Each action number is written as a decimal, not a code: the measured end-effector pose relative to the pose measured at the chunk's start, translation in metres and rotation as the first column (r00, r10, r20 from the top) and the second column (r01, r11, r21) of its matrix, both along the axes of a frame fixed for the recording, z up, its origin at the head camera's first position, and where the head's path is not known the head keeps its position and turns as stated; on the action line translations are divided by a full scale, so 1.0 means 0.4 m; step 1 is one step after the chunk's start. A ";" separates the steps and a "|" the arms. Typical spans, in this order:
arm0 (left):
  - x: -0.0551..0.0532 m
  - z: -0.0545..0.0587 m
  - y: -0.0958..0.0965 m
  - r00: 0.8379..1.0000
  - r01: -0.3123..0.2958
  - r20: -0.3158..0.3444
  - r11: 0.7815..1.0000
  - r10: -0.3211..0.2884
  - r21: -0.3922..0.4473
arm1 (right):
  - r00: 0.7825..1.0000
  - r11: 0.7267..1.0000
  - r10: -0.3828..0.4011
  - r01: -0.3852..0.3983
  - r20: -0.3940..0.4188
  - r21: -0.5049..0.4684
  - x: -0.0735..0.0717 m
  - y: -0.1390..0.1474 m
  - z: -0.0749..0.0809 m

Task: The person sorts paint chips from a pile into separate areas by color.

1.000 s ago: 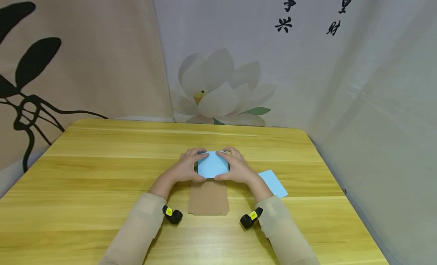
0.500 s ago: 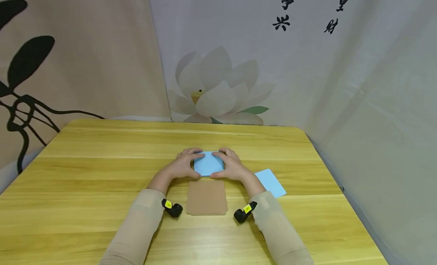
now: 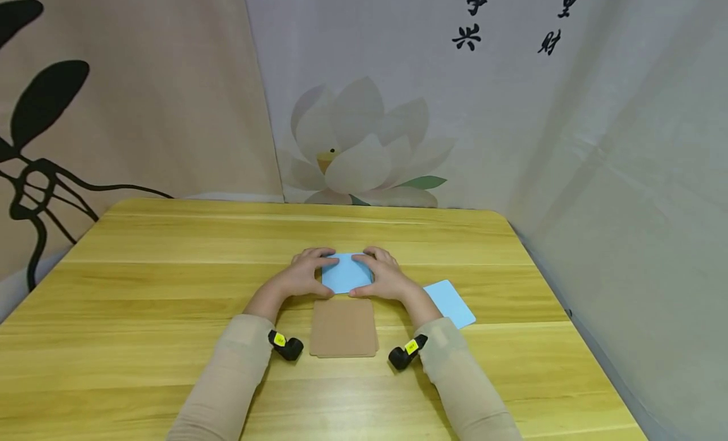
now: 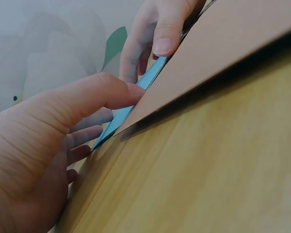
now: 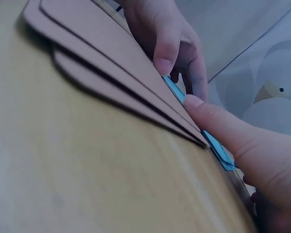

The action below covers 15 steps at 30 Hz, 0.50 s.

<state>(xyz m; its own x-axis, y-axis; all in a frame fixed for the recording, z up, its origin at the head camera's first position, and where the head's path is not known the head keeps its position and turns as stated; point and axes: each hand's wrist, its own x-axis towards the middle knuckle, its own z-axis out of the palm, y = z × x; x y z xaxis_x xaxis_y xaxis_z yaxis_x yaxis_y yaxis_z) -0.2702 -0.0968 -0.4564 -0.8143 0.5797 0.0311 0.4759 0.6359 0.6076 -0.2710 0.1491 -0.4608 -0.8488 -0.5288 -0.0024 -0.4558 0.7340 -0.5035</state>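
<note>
Light blue cards lie in a thin stack beyond the middle of the table. My left hand grips their left end, thumb at the near edge and fingers round the far side. At the right end my right hand holds them the same way, its index finger over the top. The right wrist view shows layered blue edges between thumb and fingers. Just nearer to me is a stack of brown square boards, their edges slightly uneven; both thumbs sit right beside its far edge.
A single blue card lies angled on the table to the right, partly hidden behind my right wrist. The wooden table ends at a printed cloth backdrop. Small black cameras sit at both wrists.
The blue stack and both hands have come down slightly, and a strip of table now shows between blue cards and brown boards. The view shifted a little. In the last half second hardly anything moved.
</note>
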 end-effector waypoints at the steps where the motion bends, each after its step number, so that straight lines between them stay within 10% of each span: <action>1: 0.000 -0.001 -0.001 1.000 -0.004 0.002 1.000 0.004 0.005 | 1.000 1.000 -0.002 0.002 0.000 -0.005 0.000 0.001 -0.001; 15: 0.025 -0.008 -0.006 0.998 -0.063 -0.025 0.993 0.066 0.098 | 0.999 0.993 -0.004 -0.002 -0.053 -0.118 0.041 0.018 0.019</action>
